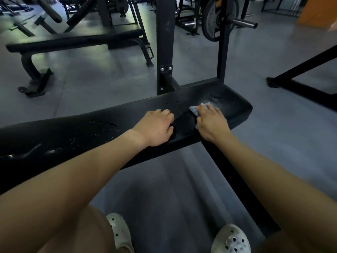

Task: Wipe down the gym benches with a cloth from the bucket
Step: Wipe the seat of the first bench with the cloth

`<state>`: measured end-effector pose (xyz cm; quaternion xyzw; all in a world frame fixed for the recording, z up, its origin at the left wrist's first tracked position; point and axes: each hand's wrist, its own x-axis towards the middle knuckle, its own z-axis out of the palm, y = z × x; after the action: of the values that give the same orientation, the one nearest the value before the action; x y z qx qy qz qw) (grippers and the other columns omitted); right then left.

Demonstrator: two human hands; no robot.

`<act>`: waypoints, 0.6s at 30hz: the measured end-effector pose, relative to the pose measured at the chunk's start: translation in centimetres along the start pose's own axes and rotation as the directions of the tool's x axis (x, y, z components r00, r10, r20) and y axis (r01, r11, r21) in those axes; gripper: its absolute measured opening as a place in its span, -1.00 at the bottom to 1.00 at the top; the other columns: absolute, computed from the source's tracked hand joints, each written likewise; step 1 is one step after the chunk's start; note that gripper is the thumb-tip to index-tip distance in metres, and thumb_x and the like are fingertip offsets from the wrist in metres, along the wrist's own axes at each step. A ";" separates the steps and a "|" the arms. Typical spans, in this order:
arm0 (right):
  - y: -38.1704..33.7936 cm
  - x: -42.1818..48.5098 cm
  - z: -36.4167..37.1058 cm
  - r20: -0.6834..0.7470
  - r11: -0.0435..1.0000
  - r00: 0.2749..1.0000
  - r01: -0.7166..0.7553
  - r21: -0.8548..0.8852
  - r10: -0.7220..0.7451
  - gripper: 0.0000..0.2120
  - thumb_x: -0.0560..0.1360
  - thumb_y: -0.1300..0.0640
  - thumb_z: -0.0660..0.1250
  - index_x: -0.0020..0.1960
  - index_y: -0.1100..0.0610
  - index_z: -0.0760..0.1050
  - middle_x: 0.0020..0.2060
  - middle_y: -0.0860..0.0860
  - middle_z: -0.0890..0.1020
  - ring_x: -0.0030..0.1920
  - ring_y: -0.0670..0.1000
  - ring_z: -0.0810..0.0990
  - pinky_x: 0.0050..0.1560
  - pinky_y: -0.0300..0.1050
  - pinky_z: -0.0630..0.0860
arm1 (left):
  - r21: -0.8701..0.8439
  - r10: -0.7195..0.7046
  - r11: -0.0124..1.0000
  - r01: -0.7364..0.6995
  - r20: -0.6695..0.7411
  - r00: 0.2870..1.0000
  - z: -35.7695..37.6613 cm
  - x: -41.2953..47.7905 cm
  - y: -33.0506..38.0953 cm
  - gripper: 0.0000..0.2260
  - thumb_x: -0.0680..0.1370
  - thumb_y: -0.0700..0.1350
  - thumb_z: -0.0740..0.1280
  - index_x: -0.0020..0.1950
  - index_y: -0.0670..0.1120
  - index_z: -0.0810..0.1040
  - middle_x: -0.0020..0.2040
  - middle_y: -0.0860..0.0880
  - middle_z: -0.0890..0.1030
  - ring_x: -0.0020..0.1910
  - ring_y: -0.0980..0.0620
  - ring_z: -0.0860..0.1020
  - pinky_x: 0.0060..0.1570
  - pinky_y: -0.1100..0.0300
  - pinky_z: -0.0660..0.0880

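Observation:
A long black padded bench (76,136) runs across the view from the left edge to the right of centre. Water drops and wet streaks shine on its top. My right hand (211,121) lies flat on a light blue cloth (193,110), pressing it onto the pad near the bench's right end. Only the cloth's edges show around my fingers. My left hand (156,126) rests on the pad just left of it, fingers curled over the top, holding nothing. No bucket is in view.
The bench's upright posts (164,42) rise right behind the pad, with a loaded weight plate (218,17) at the top right. A second black flat bench (73,41) stands further back on the left. A black floor frame (302,88) lies right. My feet in white clogs (231,240) stand on grey floor.

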<state>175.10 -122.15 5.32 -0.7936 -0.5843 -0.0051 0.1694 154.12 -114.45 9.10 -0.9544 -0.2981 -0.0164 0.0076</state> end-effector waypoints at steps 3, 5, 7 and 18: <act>-1.9 -1.3 1.3 0.032 0.992 0.991 0.127 0.008 -0.127 -0.54 0.62 0.12 0.10 0.50 0.15 0.32 0.52 0.13 0.35 0.54 0.15 0.24 0.57 0.09 0.06 | -0.040 -0.034 0.999 0.033 -0.027 0.999 0.0 1.8 -0.5 -0.75 0.65 0.04 0.22 0.26 -0.03 0.53 0.20 -0.01 0.52 0.16 -0.07 0.49 0.17 0.02 0.40; -2.2 -2.3 1.1 0.093 0.973 0.968 0.229 0.037 -0.231 -0.49 0.64 0.11 0.08 0.59 0.10 0.22 0.58 0.06 0.25 0.60 0.08 0.13 0.58 0.01 -0.05 | -0.087 -0.075 0.994 0.073 -0.021 0.997 0.1 2.8 -0.8 -0.72 0.64 0.04 0.23 0.28 -0.03 0.52 0.24 -0.03 0.51 0.21 -0.09 0.46 0.20 0.00 0.41; -0.8 -1.8 0.6 0.158 0.963 0.950 0.269 0.028 -0.270 -0.48 0.66 0.08 0.04 0.62 0.05 0.17 0.61 0.00 0.19 0.62 0.01 0.06 0.59 -0.03 -0.07 | -0.123 -0.104 0.987 0.102 -0.005 0.995 0.4 3.4 -1.1 -0.70 0.65 0.05 0.22 0.32 -0.04 0.50 0.29 -0.05 0.50 0.25 -0.11 0.45 0.26 -0.03 0.41; 2.0 5.5 -0.2 -0.027 0.965 0.965 -0.260 0.034 0.261 -0.62 0.62 0.17 0.06 0.38 0.13 0.44 0.33 0.11 0.46 0.30 0.19 0.41 0.33 0.02 0.27 | -0.222 -0.088 0.972 0.071 -0.065 0.994 2.1 5.3 -3.0 -0.68 0.66 0.06 0.20 0.32 -0.07 0.48 0.31 -0.04 0.48 0.26 -0.10 0.42 0.30 -0.07 0.42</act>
<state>178.76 -117.66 6.10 -0.8608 -0.4721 0.0138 0.1895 156.82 -108.97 7.19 -0.9354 -0.3320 -0.0850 -0.0873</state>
